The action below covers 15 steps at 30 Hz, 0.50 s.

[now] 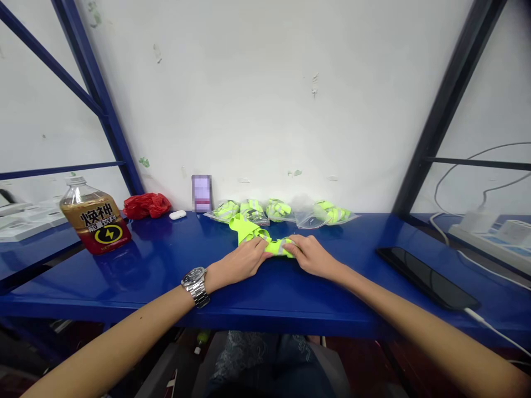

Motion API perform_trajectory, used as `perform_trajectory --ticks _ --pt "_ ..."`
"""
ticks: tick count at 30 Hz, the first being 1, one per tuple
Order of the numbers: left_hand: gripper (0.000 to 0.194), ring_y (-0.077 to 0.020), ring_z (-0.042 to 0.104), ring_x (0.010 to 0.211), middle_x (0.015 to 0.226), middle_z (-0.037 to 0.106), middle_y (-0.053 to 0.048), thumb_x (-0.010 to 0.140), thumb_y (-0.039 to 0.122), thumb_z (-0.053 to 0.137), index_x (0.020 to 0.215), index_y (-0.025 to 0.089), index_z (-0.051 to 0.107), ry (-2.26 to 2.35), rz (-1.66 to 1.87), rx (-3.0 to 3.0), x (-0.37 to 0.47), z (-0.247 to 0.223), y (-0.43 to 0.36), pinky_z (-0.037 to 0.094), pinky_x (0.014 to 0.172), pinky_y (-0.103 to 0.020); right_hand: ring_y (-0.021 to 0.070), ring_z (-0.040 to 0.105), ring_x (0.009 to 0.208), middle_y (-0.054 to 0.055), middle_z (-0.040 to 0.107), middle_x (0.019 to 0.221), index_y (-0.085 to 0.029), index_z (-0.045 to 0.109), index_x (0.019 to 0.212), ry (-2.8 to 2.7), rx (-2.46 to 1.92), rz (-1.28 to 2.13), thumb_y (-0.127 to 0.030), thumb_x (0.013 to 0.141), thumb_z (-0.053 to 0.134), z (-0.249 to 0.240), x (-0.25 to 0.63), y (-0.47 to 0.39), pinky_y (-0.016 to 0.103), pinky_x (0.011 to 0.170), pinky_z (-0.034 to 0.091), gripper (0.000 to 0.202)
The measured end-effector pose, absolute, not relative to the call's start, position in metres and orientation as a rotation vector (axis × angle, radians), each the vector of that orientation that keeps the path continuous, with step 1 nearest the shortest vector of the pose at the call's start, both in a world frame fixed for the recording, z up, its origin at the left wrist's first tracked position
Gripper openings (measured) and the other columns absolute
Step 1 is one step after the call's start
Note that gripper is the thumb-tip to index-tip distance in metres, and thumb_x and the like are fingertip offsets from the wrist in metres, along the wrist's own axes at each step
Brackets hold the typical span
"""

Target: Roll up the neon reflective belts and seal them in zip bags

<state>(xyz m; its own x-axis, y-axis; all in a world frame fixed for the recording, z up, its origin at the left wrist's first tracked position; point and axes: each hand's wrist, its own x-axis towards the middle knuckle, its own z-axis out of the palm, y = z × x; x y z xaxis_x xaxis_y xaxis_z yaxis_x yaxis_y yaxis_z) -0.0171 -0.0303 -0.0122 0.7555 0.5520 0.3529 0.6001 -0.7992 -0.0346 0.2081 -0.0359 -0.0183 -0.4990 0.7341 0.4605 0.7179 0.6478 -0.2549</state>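
Both of my hands grip a fluorescent yellow reflective vest (245,228) with grey stripes, partly bunched into a roll just above the blue table. My left hand (245,257), below a metal wristwatch (194,281), closes round its middle. At the roll's right end my right hand (311,255) pinches the fabric. A loose flap of the vest spreads up and left from my left hand. Behind it, along the wall, lie several similar yellow bundles (279,209) in clear plastic bags, one bag (327,214) standing apart on the right.
On the left stand a large drink bottle (96,218), a red plastic bag (146,205) and a small white case (178,215). A phone (202,193) leans on the wall. To the right lie a black phone (427,276) with a white cable and a power strip (493,240). Metal posts frame the blue table (265,309).
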Motion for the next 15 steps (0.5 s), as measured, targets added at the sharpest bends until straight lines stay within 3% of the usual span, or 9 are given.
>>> perform_trajectory --ticks 3,6,12,15 --pt "0.024 -0.0188 0.053 0.075 0.087 0.056 -0.007 0.101 0.027 0.026 0.091 0.017 0.045 -0.994 -0.536 -2.827 -0.013 -0.011 -0.026 0.041 0.067 -0.031 0.0123 0.044 0.052 0.000 0.052 0.059 -0.017 0.053 0.070 -2.294 -1.210 0.039 -0.037 0.101 0.025 -0.010 0.205 -0.035 0.026 0.057 0.026 0.046" --pt "0.024 -0.0190 0.054 0.072 0.083 0.057 -0.007 0.100 0.025 0.028 0.086 0.017 0.046 -1.105 -0.514 -2.816 -0.007 -0.009 -0.016 0.038 0.065 -0.030 0.0115 0.041 0.051 0.000 0.051 0.057 -0.016 0.055 0.067 -2.299 -1.305 0.022 -0.035 0.101 0.024 -0.006 0.201 -0.026 0.027 0.055 0.023 0.050" --pt "0.032 -0.0199 0.051 0.066 0.076 0.056 -0.007 0.100 0.030 0.025 0.087 0.015 0.050 -1.283 -0.288 -2.756 0.001 -0.004 -0.002 0.037 0.063 -0.032 0.0136 0.046 0.053 0.005 0.056 0.060 -0.013 0.066 0.078 -2.388 -1.544 -0.006 -0.033 0.100 0.024 -0.002 0.197 0.000 0.027 0.055 0.025 0.052" --pt "0.031 -0.0231 0.049 0.076 0.084 0.052 -0.010 0.099 0.033 0.028 0.093 0.016 0.053 -1.205 -0.335 -2.579 0.001 -0.007 0.000 0.039 0.071 -0.037 0.0162 0.053 0.057 0.008 0.061 0.065 -0.013 0.069 0.086 -2.417 -1.622 0.037 -0.034 0.099 0.026 -0.001 0.194 0.012 0.026 0.055 0.029 0.050"
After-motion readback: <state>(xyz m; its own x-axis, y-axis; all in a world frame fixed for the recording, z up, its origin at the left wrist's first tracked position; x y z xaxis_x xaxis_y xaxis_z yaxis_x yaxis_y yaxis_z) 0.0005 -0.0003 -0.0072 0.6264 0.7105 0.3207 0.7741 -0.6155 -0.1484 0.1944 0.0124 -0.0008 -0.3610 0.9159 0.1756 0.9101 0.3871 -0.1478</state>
